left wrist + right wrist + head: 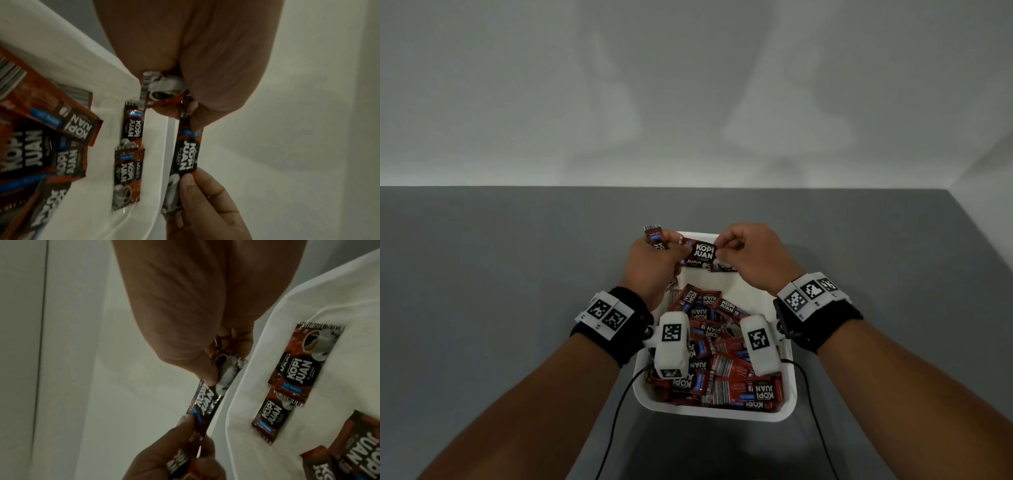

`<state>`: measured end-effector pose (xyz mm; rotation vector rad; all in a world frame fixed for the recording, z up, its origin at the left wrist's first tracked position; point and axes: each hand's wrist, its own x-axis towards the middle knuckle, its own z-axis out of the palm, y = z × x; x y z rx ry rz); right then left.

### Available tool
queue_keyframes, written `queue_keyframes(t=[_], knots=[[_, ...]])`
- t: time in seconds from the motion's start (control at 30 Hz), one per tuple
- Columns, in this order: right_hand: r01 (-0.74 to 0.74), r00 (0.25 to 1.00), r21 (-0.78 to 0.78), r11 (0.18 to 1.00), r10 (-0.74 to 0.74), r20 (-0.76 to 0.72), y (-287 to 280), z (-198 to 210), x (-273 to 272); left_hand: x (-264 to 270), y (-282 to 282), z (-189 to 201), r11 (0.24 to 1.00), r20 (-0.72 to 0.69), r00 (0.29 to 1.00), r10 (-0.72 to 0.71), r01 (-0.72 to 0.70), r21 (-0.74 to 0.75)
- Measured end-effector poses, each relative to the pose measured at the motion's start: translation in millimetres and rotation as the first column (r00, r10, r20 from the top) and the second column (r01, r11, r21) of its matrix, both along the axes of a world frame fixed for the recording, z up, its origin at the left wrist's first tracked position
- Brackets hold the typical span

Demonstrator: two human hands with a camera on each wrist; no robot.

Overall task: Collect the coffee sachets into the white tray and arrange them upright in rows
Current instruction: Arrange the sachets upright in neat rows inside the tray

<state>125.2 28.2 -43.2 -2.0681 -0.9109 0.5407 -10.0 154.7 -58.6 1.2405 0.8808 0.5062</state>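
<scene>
**Passing one sachet to the far row**

Holding a small red-and-black foil coffee sachet [703,254] between them, both hands hover over the far end of the white rectangular plastic tray [789,407], at 12 o'clock from the person. The left hand [650,263] pinches one end and also clasps at least one more sachet [654,236]; the right hand [748,260] pinches the other end between thumb and fingertip. A few placed sachets [126,177] lean against the far tray wall, while a loose heap of sachets [722,359] fills the 6 o'clock half. The tray sits on a grey counter [500,291].

To do this well, I judge the right hand should take the sachet alone, turn it label-forward, and set it touching the last placed one, so the row props itself rather than toppling.
</scene>
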Motion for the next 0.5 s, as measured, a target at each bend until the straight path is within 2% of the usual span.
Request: queue_keyframes(t=[0.17,0.37,0.5], knots=[[0.004,0.992,-0.176,0.984,0.019,0.127,12,-18,9,-8,13,0,0.997,-0.104,0.991,0.079,-0.078,0.013],[-0.084,0.977,-0.342,0.936,0.145,0.158,38,-43,0,-16,14,-2,0.998,-0.169,0.984,0.062,-0.059,0.020],[-0.069,0.929,-0.408,0.910,0.208,0.306,48,-50,-3,-19,14,-4,0.997,-0.187,0.982,0.025,-0.010,0.082]])
